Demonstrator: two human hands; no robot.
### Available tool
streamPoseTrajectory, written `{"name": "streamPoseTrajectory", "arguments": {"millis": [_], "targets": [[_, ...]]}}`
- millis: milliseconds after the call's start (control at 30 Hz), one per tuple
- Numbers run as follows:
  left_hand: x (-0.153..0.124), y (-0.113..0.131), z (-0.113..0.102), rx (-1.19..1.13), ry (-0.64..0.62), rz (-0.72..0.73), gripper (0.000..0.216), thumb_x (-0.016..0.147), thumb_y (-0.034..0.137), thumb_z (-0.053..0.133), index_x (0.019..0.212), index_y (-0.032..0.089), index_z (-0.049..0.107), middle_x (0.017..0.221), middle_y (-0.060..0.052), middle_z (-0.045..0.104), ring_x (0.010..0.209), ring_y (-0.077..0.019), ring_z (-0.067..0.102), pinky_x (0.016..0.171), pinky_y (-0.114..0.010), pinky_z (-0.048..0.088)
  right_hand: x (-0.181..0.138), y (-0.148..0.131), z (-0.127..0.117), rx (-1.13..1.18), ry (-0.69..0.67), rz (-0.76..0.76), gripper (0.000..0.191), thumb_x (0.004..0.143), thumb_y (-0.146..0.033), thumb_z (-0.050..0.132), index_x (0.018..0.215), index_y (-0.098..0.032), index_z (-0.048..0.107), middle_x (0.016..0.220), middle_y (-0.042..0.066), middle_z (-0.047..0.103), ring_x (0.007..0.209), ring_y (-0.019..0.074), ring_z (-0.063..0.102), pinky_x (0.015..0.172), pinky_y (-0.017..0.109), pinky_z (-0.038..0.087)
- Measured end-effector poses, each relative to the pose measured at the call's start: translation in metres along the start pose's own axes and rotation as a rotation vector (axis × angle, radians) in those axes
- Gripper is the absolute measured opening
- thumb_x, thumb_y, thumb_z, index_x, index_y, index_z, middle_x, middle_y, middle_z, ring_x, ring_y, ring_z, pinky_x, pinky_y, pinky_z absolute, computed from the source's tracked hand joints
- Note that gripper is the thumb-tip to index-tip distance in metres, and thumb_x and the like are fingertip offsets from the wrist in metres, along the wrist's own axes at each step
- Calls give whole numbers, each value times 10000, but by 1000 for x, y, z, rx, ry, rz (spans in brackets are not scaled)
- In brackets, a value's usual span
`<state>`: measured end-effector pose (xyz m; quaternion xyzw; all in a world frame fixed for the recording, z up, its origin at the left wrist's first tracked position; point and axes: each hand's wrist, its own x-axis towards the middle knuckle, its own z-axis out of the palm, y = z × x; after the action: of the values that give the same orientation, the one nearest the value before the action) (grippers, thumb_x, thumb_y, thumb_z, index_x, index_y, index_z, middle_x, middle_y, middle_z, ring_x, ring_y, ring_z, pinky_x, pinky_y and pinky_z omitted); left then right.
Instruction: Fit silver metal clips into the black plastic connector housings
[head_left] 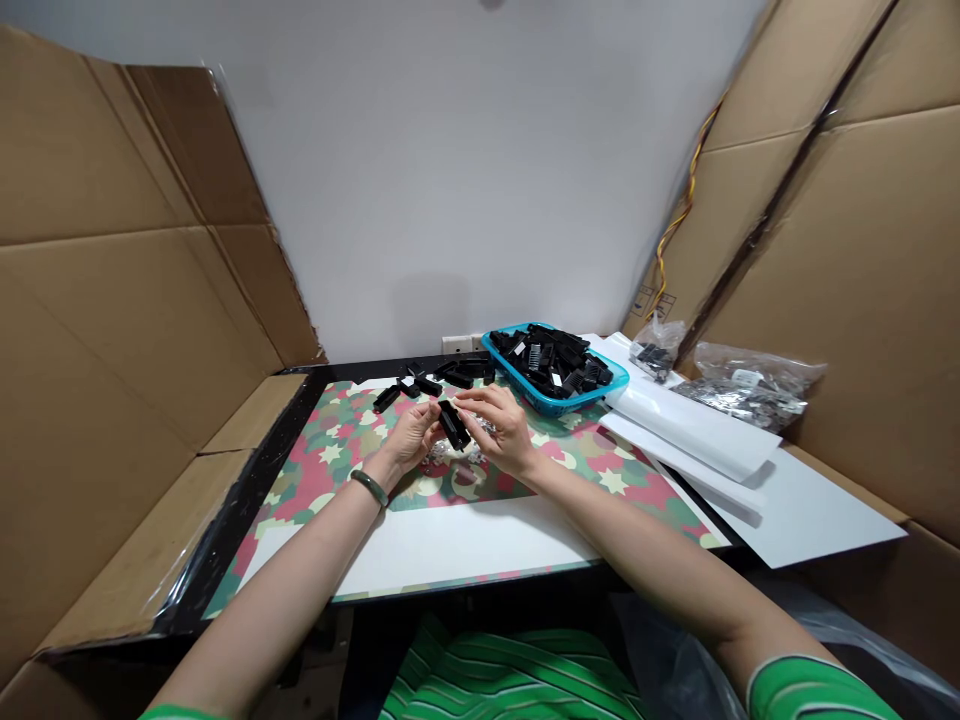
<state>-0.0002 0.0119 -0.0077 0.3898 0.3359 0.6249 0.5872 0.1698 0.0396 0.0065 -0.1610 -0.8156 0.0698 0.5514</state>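
A black rectangular plastic housing (454,426) is held tilted over the middle of the table, its hollow side partly visible. My left hand (409,436), with a dark green bangle at the wrist, pinches it from the left. From the other side my right hand (504,428) has its thumb and fingers on the housing's right edge and upper end. Behind and under the hands lie small whitish and clear pieces (439,456), too small to name. Several more black housings (386,398) lie loose just beyond my left hand.
A blue plastic basket (559,405) heaped with black housings stands at the back right. White sheets (690,430) and clear bags of small parts (750,385) lie further right. Cardboard walls (112,330) flank the table, whose camouflage-patterned cover (330,480) bears a white strip in front.
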Motion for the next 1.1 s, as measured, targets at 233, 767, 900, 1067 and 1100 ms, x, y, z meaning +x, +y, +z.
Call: {"name": "streamPoseTrajectory", "arguments": {"millis": [233, 767, 900, 1067, 1100], "targets": [[0, 1, -5, 1, -75, 3, 441, 537, 402, 930, 837, 143, 737, 775, -31, 694, 645, -111, 600, 598, -213, 482, -1, 1, 1, 32, -89, -40, 271, 927, -390, 607, 1130, -233, 692, 1137, 106, 689, 1004, 234, 626, 855, 413, 477], [3, -2, -13, 53, -69, 15, 457, 510, 326, 951, 869, 146, 733, 802, -31, 697, 706, -134, 648, 624, -220, 513, 4, 3, -7, -109, -168, -227, 238, 917, -326, 637, 1139, -246, 665, 1204, 116, 656, 960, 215, 622, 831, 400, 490], [1, 1, -9, 17, -108, 7, 465, 510, 348, 949, 869, 143, 735, 823, -37, 700, 714, -128, 640, 634, -216, 513, 2, -1, -2, -37, -49, -175, 228, 912, -272, 626, 1135, -239, 659, 1136, 111, 671, 949, 216, 618, 820, 399, 503], [-1, 2, -6, 0, -107, 17, 450, 503, 362, 950, 831, 142, 733, 803, -22, 684, 712, -119, 621, 648, -213, 500, -1, -7, 3, -9, 18, -144, 108, 918, -252, 619, 1016, -212, 642, 977, 72, 724, 886, 216, 608, 824, 400, 492], [-1, 2, -5, 6, -107, 19, 452, 502, 368, 950, 828, 141, 733, 806, -24, 685, 716, -121, 619, 655, -217, 498, -1, -8, 4, -6, 10, -137, 83, 923, -248, 610, 994, -213, 636, 964, 66, 729, 873, 215, 607, 826, 400, 490]]}}
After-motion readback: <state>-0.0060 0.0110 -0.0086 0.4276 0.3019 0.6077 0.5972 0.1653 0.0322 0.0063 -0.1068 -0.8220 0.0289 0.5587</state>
